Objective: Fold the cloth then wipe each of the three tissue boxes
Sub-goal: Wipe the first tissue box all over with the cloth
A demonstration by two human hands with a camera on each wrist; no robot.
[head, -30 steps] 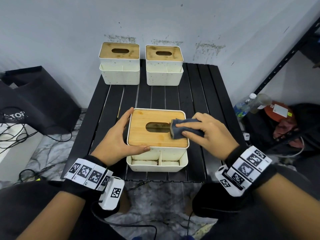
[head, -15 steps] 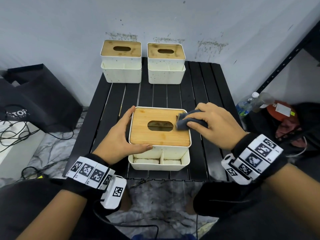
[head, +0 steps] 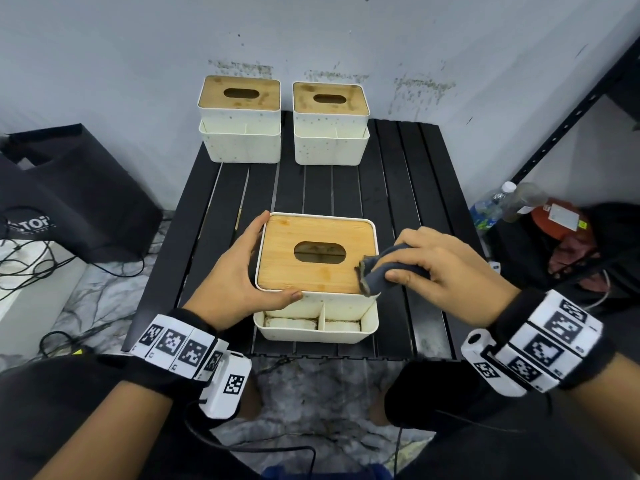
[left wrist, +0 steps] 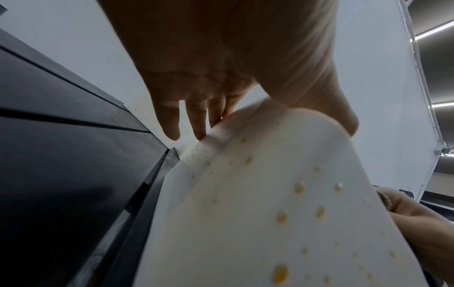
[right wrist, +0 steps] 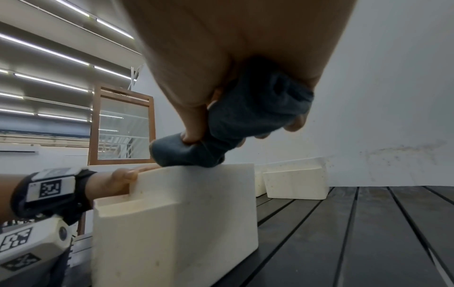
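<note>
Three white tissue boxes with wooden lids stand on the black slatted table (head: 408,188). The near box (head: 317,268) is in front of me; the other two, left (head: 239,119) and right (head: 330,123), stand at the back against the wall. My left hand (head: 242,271) braces the near box's left front corner, with straight fingers (left wrist: 196,116) along the side wall (left wrist: 270,213) and the thumb across the front. My right hand (head: 405,268) grips a folded dark grey cloth (head: 375,271) and presses it (right wrist: 191,153) on the lid's front right corner.
A black bag (head: 69,188) and cables (head: 34,258) lie on the floor to the left. Bottles (head: 491,206) and a dark metal shelf frame (head: 571,109) are on the right. The wall rises directly behind the back boxes. Bare table slats (right wrist: 356,233) lie right of the near box.
My right hand has swept the cloth from beside the lid's slot to the back right of the lid, then down to its front right corner. My left hand has stayed on the box.
</note>
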